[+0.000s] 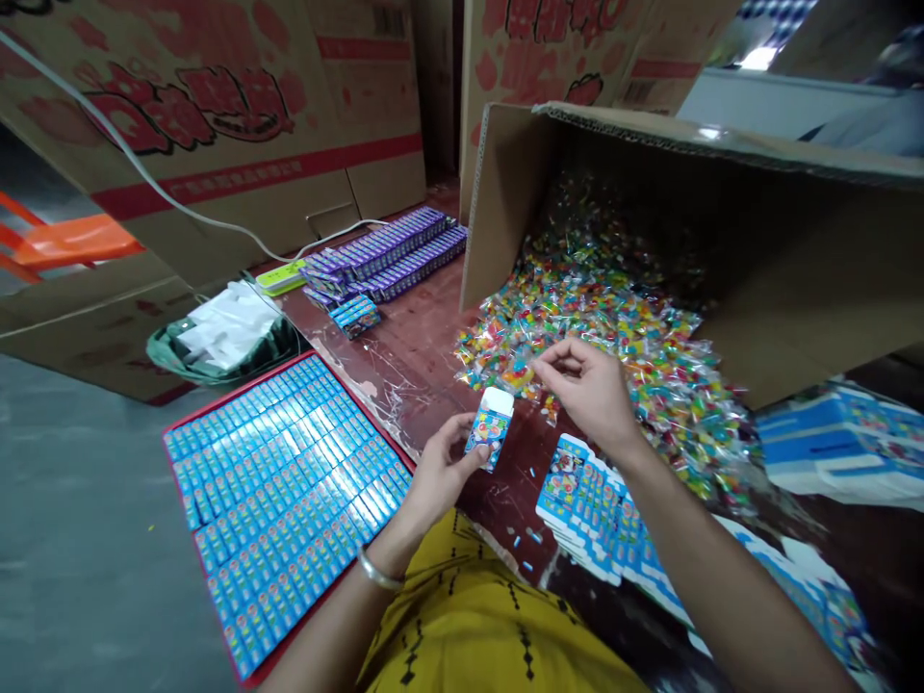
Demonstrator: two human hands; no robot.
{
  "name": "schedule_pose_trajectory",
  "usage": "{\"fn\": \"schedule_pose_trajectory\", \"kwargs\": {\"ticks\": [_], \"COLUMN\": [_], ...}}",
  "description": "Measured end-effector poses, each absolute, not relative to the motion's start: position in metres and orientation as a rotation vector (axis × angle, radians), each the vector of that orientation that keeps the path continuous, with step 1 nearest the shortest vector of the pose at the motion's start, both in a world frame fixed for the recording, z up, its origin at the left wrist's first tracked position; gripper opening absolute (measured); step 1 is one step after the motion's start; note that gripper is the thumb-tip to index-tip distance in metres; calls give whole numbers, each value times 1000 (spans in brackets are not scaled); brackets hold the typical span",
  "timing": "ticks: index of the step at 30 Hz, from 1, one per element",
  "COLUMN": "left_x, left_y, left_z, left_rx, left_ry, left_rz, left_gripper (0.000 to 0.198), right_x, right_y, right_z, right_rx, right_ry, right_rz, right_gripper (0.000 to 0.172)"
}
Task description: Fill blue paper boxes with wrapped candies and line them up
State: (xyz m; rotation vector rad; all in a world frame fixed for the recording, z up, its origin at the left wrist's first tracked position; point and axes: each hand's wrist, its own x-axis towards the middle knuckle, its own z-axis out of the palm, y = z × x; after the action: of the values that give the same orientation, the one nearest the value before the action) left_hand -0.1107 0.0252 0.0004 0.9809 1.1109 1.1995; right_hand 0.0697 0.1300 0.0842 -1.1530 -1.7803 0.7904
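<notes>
My left hand (446, 472) holds a small blue candy box (489, 433) upright between thumb and fingers, its white top flap standing open. To the right, my right hand (588, 390) is over the near edge of a heap of small clear candy packets (592, 298) with multicoloured sweets inside. Its thumb and forefinger are pinched together, and whatever lies between them I cannot make out. Below my right forearm, a fanned stack of flat, unfolded blue boxes (588, 510) lies on the dark red table (425, 351).
A large cardboard box (780, 250) lies on its side, candy spilling out. At left is a red tray (318, 582) of blue boxes. Behind are rows of purple boxes (404, 245), a few blue boxes (355, 316) and a green bag (173, 356). More flat boxes (844, 433) lie right.
</notes>
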Motion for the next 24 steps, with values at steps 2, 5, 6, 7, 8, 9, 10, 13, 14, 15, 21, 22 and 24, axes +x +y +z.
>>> {"fn": "schedule_pose_trajectory", "kwargs": {"ticks": [2, 5, 6, 7, 8, 9, 10, 13, 14, 15, 21, 22, 24], "left_x": [-107, -104, -102, -101, -99, -97, -95, -88, -86, -84, -83, -84, -84], "left_y": [24, 22, 22, 21, 21, 20, 19, 16, 15, 14, 11, 11, 11], "left_z": [7, 15, 17, 19, 20, 21, 22, 25, 27, 29, 30, 29, 27], "left_rx": [1027, 1047, 1045, 1041, 1036, 1027, 1013, 962, 954, 953, 1021, 1035, 1049], "left_ry": [1094, 1084, 1078, 1069, 1059, 1049, 1042, 1028, 1019, 1003, 933, 941, 947], "left_rz": [1201, 1221, 1232, 1242, 1252, 1265, 1287, 1385, 1413, 1428, 1336, 1318, 1289], "left_gripper": [39, 35, 34, 33, 31, 30, 29, 41, 48, 54, 43, 39, 33], "right_x": [67, 64, 63, 63, 63, 63, 64, 69, 71, 72, 73, 72, 71], "right_y": [120, 112, 110, 108, 106, 104, 101, 90, 86, 81, 64, 63, 64], "right_z": [84, 83, 83, 83, 84, 84, 83, 75, 70, 64, 39, 39, 40], "right_rx": [-1147, -1144, -1130, -1108, -1079, -1052, -1034, -1035, -1042, -1046, -1039, -1035, -1024], "right_ry": [-1807, -1960, -2027, -2087, -2127, -2143, -2133, -1991, -1926, -1859, -1670, -1689, -1724], "right_rz": [820, 728, 661, 593, 539, 512, 513, 692, 791, 899, 1103, 1063, 1013], "right_gripper": [10, 8, 8, 9, 9, 9, 11, 18, 20, 21, 16, 11, 10]}}
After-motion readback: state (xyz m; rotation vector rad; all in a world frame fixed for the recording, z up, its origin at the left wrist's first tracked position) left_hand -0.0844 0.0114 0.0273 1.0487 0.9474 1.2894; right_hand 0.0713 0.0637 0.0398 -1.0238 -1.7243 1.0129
